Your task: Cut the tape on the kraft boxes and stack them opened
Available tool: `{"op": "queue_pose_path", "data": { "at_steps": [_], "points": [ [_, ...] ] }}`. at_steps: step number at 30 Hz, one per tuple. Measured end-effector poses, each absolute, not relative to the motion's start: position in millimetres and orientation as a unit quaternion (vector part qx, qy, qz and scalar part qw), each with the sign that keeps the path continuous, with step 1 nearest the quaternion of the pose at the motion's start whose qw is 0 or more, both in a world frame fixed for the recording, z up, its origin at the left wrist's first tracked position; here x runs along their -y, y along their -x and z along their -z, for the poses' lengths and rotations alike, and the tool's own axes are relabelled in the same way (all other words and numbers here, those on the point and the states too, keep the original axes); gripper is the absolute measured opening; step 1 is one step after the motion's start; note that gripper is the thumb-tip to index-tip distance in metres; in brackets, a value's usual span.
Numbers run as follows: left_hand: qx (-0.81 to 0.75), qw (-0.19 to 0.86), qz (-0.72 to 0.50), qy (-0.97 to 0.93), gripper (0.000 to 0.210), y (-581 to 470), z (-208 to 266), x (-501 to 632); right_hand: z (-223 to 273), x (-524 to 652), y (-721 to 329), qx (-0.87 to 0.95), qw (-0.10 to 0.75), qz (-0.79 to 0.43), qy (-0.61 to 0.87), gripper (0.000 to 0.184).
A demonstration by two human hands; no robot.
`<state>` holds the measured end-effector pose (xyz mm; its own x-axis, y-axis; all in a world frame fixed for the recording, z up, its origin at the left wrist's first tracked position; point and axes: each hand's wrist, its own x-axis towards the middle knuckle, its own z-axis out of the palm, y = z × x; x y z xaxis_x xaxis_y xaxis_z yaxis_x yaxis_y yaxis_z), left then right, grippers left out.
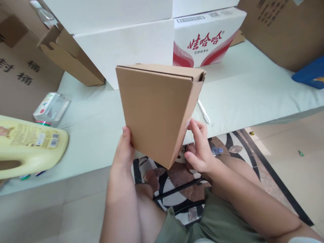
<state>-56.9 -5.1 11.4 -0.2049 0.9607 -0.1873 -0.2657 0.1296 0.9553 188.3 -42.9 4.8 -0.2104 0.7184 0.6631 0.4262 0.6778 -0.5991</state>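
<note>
A plain brown cardboard box [154, 111] is held up tilted in front of me, its large flat side facing me. My left hand [125, 145] grips its lower left edge, thumb on the near face and the other fingers hidden behind. My right hand [199, 145] is at the narrow right side, bent fingertips touching it by a small pale patch that I cannot make out clearly. The right thumb stands apart from the fingers. Behind the box, a white slim tool [204, 112] lies on the table [253, 87].
White cartons [126, 50] are stacked behind, one with red lettering [206, 40]. On the left are a yellow jug [32, 148], a clear plastic container [54, 108] and an open cardboard box [73, 60]. A blue object [310, 74] sits at the right edge.
</note>
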Motion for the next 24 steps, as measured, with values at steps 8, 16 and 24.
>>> {"op": "queue_pose_path", "data": {
  "at_steps": [8, 16, 24],
  "points": [
    [-0.586, 0.615, -0.433, -0.302, 0.066, 41, -12, 5, -12, 49, -185, 0.755, 0.532, -0.078, 0.376, 0.064],
    [-0.559, 0.631, -0.388, -0.372, 0.043, 16, -2, 7, -13, 46, -188, 0.734, 0.534, -0.035, 0.418, 0.06],
    [-0.564, 0.581, -0.365, -0.46, 0.04, 15, 0, 1, -16, 41, -197, 0.73, 0.526, -0.053, 0.432, 0.063]
  ]
}}
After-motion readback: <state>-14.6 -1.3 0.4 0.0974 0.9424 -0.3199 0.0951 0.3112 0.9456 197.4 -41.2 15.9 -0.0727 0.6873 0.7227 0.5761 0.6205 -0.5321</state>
